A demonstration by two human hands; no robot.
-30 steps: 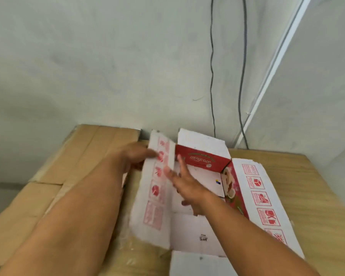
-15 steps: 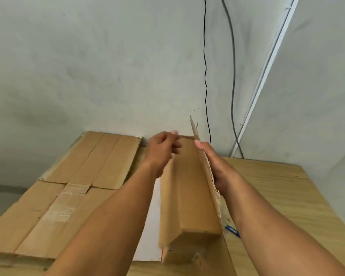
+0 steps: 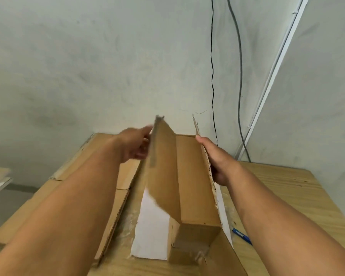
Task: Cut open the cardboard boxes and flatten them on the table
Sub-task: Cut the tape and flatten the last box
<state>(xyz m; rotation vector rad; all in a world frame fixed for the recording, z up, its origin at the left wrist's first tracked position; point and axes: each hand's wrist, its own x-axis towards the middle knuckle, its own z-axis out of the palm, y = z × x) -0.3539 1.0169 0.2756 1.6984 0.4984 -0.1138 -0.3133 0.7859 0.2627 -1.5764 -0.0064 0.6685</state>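
Observation:
A cut-open cardboard box stands in front of me on the wooden table, brown inside facing up, its two side panels raised like a trough. A white outer flap lies flat at its left. My left hand is blurred at the left panel's top edge, fingers against it. My right hand grips the torn right panel, thumb on its inner edge. A blue cutter lies on the table right of the box.
A stack of flattened brown cardboard lies on the table's left side. The wall stands close behind, with two cables and a white conduit running down it. The table's right edge is near.
The box was turned over from its printed white and red side to its brown inside. Since half a second ago the left panel has swung up and outward, and my hands have spread apart.

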